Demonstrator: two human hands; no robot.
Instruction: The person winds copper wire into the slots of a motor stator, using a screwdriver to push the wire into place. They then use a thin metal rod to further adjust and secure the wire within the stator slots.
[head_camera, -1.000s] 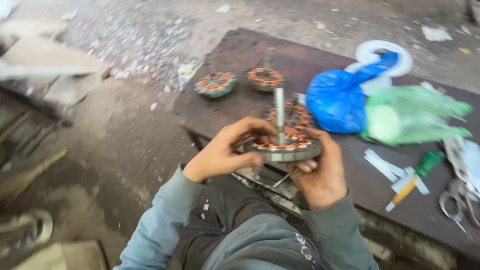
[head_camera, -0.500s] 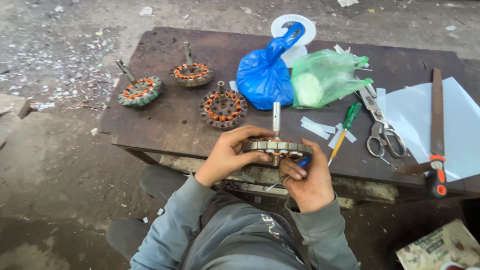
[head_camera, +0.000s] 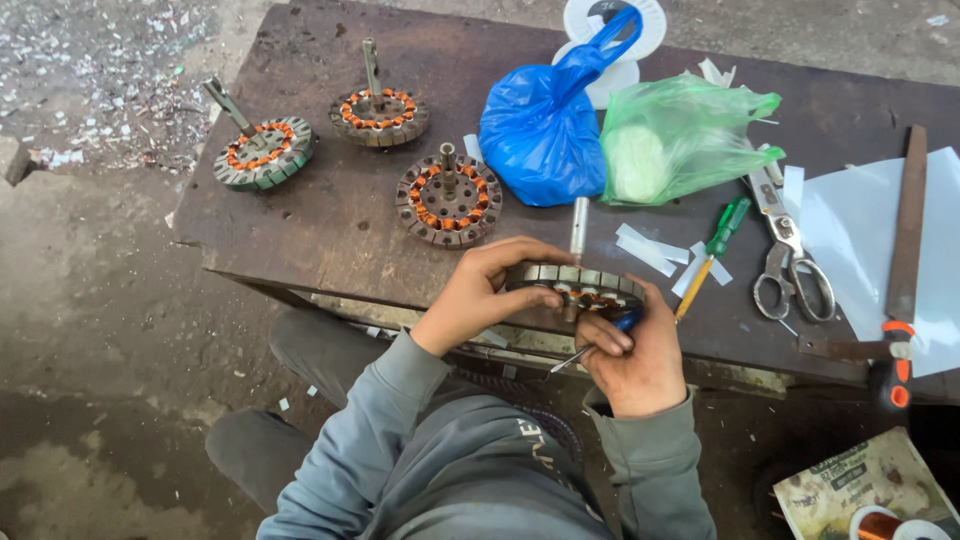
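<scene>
I hold a round motor stator with copper windings and an upright steel shaft over the near edge of a dark worn table. My left hand grips its left rim, fingers curled over the top. My right hand steadies the right rim from below and also pinches a thin blue-handled tool whose metal tip points down to the left. Three more stators lie on the table: one at the left, one at the back, one in the middle.
A blue plastic bag and a green plastic bag sit behind the held stator. A green screwdriver, scissors, paper strips, a white sheet and an orange-handled file lie right. Copper wire spool sits bottom right.
The view has swung right and closer, so the table fills more of the frame. Both hands still hold the stator at the table's near edge, with little change in grip.
</scene>
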